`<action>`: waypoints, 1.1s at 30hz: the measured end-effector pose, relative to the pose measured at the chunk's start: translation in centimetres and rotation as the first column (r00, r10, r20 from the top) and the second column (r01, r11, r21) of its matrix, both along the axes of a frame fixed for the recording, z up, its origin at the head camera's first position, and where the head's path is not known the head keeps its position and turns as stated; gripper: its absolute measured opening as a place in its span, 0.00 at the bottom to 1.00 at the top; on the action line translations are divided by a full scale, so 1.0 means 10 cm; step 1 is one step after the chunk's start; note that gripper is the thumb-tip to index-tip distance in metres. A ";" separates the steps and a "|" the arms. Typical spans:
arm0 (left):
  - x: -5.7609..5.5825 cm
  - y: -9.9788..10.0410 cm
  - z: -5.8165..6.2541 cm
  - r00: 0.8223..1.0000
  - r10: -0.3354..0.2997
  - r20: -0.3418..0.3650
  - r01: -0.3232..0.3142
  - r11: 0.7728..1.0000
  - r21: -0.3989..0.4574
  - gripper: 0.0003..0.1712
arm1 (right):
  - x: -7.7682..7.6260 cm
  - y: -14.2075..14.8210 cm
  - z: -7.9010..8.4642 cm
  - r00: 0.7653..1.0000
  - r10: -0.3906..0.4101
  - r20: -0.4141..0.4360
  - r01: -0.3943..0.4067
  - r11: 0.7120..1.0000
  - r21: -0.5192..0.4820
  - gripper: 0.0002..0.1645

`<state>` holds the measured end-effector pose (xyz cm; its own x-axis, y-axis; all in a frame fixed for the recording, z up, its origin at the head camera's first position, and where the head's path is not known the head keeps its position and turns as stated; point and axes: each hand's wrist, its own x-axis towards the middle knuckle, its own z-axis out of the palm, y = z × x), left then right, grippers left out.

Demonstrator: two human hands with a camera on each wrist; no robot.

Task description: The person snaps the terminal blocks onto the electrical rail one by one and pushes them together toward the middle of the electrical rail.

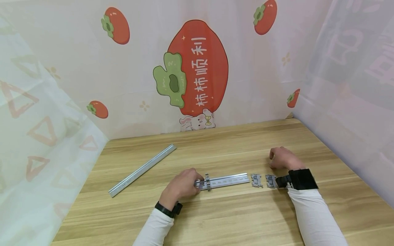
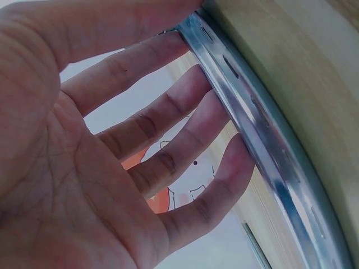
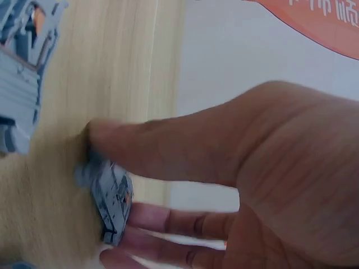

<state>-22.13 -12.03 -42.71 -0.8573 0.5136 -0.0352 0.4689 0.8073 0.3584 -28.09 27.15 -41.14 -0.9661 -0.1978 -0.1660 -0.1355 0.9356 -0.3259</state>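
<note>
My left hand (image 1: 183, 184) pinches the left end of a slotted metal DIN rail (image 1: 229, 181). In the left wrist view its fingertips (image 2: 238, 148) lie along the edge of the rail (image 2: 269, 140), and the thumb reaches over the end. Just right of that hand, a narrow terminal block (image 1: 208, 182) sits across the rail. My right hand (image 1: 284, 159) is beyond the rail's right end. In the right wrist view, its thumb and fingers hold a grey terminal block (image 3: 112, 199), which the hand hides in the head view.
Two grey terminal blocks lie flat right of the rail, a nearer one (image 1: 256, 180) and a farther one (image 1: 271, 181) beside the right wrist. A second metal rail (image 1: 143, 170) lies slanted at the left. Printed curtains (image 1: 135, 75) enclose the wooden table (image 1: 227, 218).
</note>
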 end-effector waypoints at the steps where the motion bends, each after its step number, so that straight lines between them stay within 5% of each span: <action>1: 0.00 0.00 0.00 1.000 0.000 0.000 0.000 1.000 -0.001 0.18 | 0.00 0.00 0.00 1.000 -0.011 0.008 0.011 1.000 0.000 0.13; 33: 0.00 -0.01 0.00 1.000 0.004 0.004 -0.004 1.000 0.006 0.18 | 0.00 -0.05 0.06 0.996 -0.084 0.034 0.086 0.995 -0.043 0.11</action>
<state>-22.08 -12.11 -42.75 -0.8590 0.5107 -0.0361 0.4644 0.8069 0.3649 -28.06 26.68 -40.50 -0.9740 -0.1231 -0.1904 -0.0448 0.9277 -0.3707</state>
